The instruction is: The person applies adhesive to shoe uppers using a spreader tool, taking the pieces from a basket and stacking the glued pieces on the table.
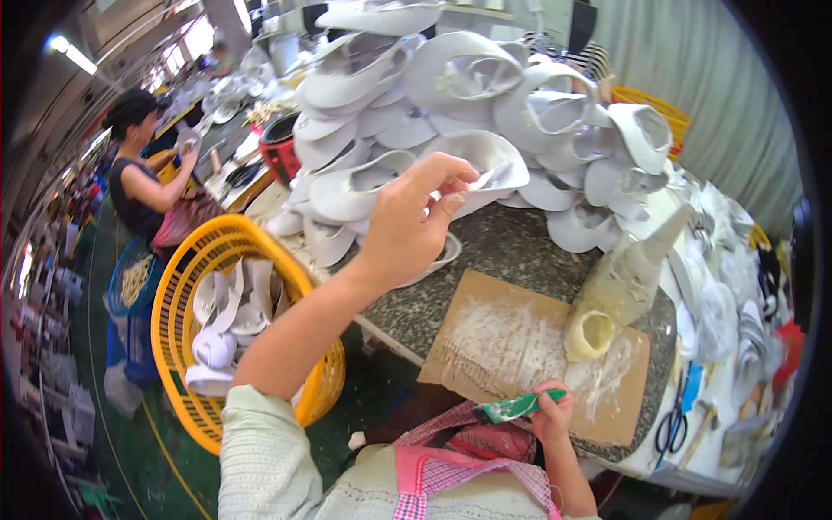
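White shoe upper (485, 169) pinched by left hand (407, 230) at front of pile (485, 95) on desk (520, 243). Right hand (552, 414) closed on green-handled brush (513, 406), near edge of glue-smeared cardboard (520, 347). Step judged: pick-up for gluing; next needs upper brought to cardboard.

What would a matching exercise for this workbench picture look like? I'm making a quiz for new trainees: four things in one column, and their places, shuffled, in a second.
Things:
1. yellow basket
2. brush
3. white shoe part
4. cardboard sheet

Places:
A. pinched in the left hand, at the edge of the pile
B. flat on the table, smeared with white glue
C. beside the table to the left, holding white pieces
D. gripped in the right hand, near the apron

Pairs: 1-C, 2-D, 3-A, 4-B
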`<state>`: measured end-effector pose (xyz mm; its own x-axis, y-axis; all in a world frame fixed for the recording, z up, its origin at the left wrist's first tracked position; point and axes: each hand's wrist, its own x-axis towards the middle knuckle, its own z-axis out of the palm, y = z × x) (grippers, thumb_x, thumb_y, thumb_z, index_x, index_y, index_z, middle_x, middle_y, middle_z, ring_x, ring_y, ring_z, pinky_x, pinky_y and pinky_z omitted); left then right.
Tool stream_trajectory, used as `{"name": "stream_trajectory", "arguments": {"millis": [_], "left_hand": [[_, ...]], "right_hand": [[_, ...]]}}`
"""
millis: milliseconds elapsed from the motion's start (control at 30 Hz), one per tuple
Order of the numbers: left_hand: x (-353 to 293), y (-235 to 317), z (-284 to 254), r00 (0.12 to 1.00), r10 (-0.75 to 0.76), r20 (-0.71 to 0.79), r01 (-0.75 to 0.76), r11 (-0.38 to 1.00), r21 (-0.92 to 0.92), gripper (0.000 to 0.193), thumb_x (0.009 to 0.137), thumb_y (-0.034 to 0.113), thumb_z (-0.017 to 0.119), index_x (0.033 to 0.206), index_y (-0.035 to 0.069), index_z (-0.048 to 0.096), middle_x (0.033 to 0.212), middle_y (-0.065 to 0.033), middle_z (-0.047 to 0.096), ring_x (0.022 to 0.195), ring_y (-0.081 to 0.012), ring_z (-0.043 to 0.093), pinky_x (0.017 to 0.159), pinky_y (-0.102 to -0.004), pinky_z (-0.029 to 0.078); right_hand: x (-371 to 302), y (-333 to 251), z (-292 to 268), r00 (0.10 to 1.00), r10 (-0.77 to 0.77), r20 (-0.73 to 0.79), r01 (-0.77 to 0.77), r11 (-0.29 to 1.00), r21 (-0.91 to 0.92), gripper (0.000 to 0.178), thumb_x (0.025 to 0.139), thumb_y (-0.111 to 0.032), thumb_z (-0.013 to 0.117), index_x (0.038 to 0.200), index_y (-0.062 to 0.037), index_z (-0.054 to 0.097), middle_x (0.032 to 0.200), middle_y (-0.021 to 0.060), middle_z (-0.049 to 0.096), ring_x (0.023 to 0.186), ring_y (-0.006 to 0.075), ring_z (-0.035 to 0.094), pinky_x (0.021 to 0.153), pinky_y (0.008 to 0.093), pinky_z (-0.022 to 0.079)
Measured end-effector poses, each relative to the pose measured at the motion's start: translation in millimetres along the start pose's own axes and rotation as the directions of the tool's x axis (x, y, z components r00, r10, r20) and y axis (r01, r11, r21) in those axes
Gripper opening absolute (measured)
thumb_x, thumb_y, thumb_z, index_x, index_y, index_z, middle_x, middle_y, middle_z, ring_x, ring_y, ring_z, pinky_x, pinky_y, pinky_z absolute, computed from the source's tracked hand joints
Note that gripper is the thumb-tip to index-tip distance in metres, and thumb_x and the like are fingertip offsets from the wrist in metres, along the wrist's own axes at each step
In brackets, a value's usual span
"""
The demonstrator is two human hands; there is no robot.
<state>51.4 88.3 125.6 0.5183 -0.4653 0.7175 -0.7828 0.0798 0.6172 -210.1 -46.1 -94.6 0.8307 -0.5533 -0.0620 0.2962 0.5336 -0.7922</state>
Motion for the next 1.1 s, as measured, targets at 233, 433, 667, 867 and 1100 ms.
{"name": "stream_trajectory", "arguments": {"millis": [233,433,667,867,1100], "left_hand": [[109.6,12.2,-8.0,0.949,-0.142,0.28,0.204,0.956,-0.209,0.014,0.08,0.003,0.05,0.092,0.001,0.057,0.089,-0.0032,0.058,0.081,-0.0083,0.053,0.072,-0.0217,0.043],[273.7,3.6,-45.3,0.986,0.169,0.008,-0.135,0.812,-0.567,0.023,0.078,0.012,0.057,0.101,0.009,0.059,0.102,-0.0073,0.056,0.096,-0.0193,0.051,0.086,-0.0315,0.04],[312.1,-156.9,-141.2,0.913,0.091,-0.398,0.234,0.683,0.692,0.027,0.078,0.03,0.058,0.092,0.009,0.064,0.076,-0.0108,0.062,0.077,-0.0229,0.06,0.071,-0.0358,0.046],[243.0,-100.5,-101.2,0.899,-0.019,-0.438,0.396,0.459,0.795,0.035,0.077,0.046,0.055,0.097,0.02,0.066,0.118,-0.0077,0.048,0.108,-0.0269,0.038,0.091,-0.0462,0.029],[241.1,-101.7,-86.4,0.874,-0.296,-0.386,0.433,0.836,0.337,0.085,0.072,0.076,0.019,0.133,0.017,0.029,0.14,-0.0241,0.001,0.128,-0.0403,-0.013,0.099,-0.0571,0.0]], "right_hand": [[1.0,-2.1,-12.1,0.993,0.008,0.119,-0.022,0.993,0.112,0.018,0.074,-0.009,0.064,0.083,0.0039,0.055,0.069,0.0109,0.06,0.051,0.0144,0.056,0.045,0.0223,0.045],[2.1,1.5,-5.0,0.994,0.027,0.104,-0.038,0.994,0.104,0.018,0.074,-0.008,0.064,0.085,0.0044,0.055,0.069,0.0112,0.06,0.053,0.0145,0.056,0.047,0.0229,0.046],[3.3,-2.4,-6.2,0.996,0.005,0.09,-0.015,0.993,0.115,0.015,0.075,-0.005,0.061,0.086,0.0043,0.056,0.068,0.0106,0.06,0.053,0.0145,0.056,0.049,0.0233,0.046],[8.3,-3.7,-6.8,0.992,0.062,0.108,-0.071,0.994,0.081,0.015,0.075,-0.005,0.061,0.086,0.0044,0.056,0.069,0.0108,0.06,0.053,0.0146,0.056,0.049,0.0236,0.046],[2.8,0.2,-4.8,0.999,0.027,0.02,-0.028,0.999,0.031,0.019,0.072,-0.011,0.065,0.081,0.0029,0.055,0.068,0.0124,0.059,0.049,0.0169,0.056,0.044,0.0248,0.047]]}}
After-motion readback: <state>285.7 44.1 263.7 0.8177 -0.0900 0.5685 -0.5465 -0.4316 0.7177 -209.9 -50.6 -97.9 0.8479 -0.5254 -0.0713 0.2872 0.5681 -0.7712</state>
